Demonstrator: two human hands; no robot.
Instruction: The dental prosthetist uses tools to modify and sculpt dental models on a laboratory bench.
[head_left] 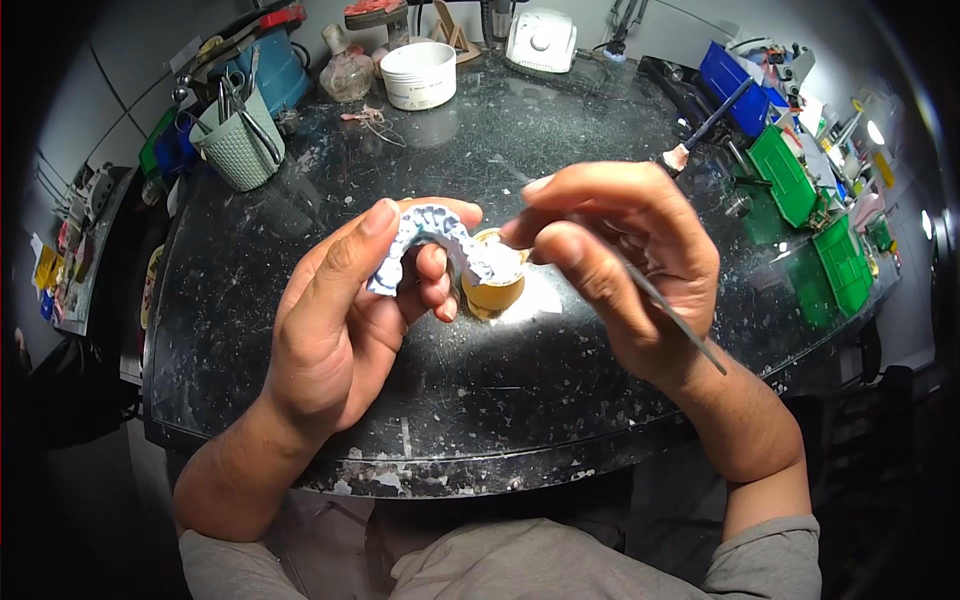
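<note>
My left hand (335,310) holds up a horseshoe-shaped dental impression (462,247), blue-grey with white in its tooth hollows, thumb on its left side and fingers behind it. My right hand (630,250) is closed around a thin grey metal spatula (665,305), whose long end slants down past the wrist. The spatula's other end is hidden at the fingertips. Between the hands stands a yellow cup (493,298) with whitish material at its top. The right fingertips are close to the cup's rim; the impression's right end overlaps the cup in view.
The dark worktop (430,380) is speckled white. At the back stand a white tub (418,78), a glass flask (346,70) and a white device (541,42). A tool-filled green holder (240,150) is at left; green bins (783,172) and a blue bin (733,88) line the right.
</note>
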